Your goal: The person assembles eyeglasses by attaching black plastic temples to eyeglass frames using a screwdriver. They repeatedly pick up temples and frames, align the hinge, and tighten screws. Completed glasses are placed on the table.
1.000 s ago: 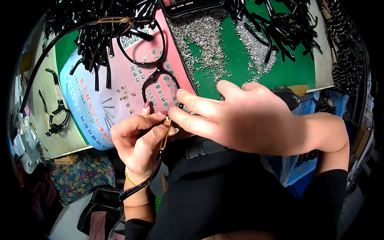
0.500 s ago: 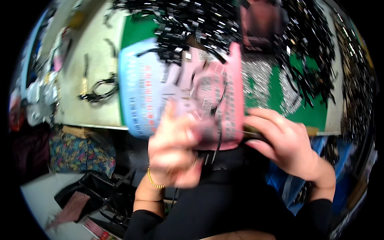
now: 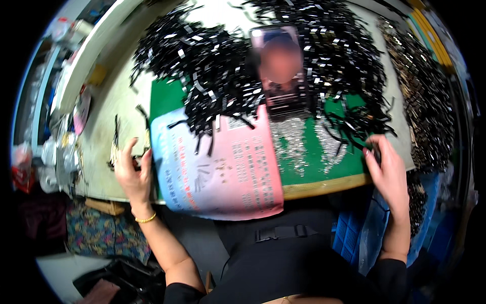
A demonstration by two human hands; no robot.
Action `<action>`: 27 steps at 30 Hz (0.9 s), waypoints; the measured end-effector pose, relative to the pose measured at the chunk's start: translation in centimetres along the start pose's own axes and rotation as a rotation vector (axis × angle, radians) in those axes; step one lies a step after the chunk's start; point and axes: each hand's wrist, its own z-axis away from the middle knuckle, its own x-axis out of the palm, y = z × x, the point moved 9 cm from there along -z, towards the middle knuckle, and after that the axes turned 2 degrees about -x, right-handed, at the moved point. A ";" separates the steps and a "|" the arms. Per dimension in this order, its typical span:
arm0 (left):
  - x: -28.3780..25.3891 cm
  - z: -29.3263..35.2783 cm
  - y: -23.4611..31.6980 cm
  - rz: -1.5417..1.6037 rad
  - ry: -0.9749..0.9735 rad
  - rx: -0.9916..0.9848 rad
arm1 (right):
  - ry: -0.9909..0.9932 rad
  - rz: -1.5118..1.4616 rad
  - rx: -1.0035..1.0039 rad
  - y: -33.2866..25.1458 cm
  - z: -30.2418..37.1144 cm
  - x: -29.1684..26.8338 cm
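Observation:
At the left edge of a blue-and-pink printed sheet (image 3: pixel 217 177), my left hand (image 3: pixel 134 172) hovers with thumb and fingers apart. Beside its fingers lie thin black strips with gold-coloured ends (image 3: pixel 115 137), partly hidden by the hand. Over on the right, my right hand (image 3: pixel 389 167) has thumb and forefinger closed on a black strip (image 3: pixel 375 152) at the lower edge of a tangled black bunch (image 3: pixel 362 119). A large heap of glossy black strips (image 3: pixel 217 76) overlaps the sheet's far edge. Small dark bits (image 3: pixel 221 169) are on the sheet.
A phone (image 3: pixel 281 71) with a lit screen stands among the heaps. Small silvery pieces (image 3: pixel 289 147) lie on the green mat (image 3: pixel 314 175). More dark glossy strips (image 3: pixel 420 96) line the right side. Clear plastic items (image 3: pixel 48 177) stand at far left. A blue crate (image 3: pixel 349 233) is below the table.
Both hands have moved apart from over the sheet, the left one leftward and the right one rightward to the black bunch. The thin black cord over the sheet is gone from there.

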 end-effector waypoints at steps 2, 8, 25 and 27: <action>0.3 -1.2 3.0 -0.113 0.052 0.129 | 0.090 0.119 0.006 2.6 -0.5 -1.0; 1.2 -2.2 21.4 0.218 0.063 0.511 | 0.165 0.199 -0.054 4.7 -2.1 0.3; 19.1 -1.1 42.1 0.061 -0.394 0.714 | -0.008 -0.607 0.051 6.7 1.1 -1.2; 19.5 -0.5 42.8 0.145 -0.465 0.736 | -0.009 -0.603 0.068 7.7 1.9 -0.8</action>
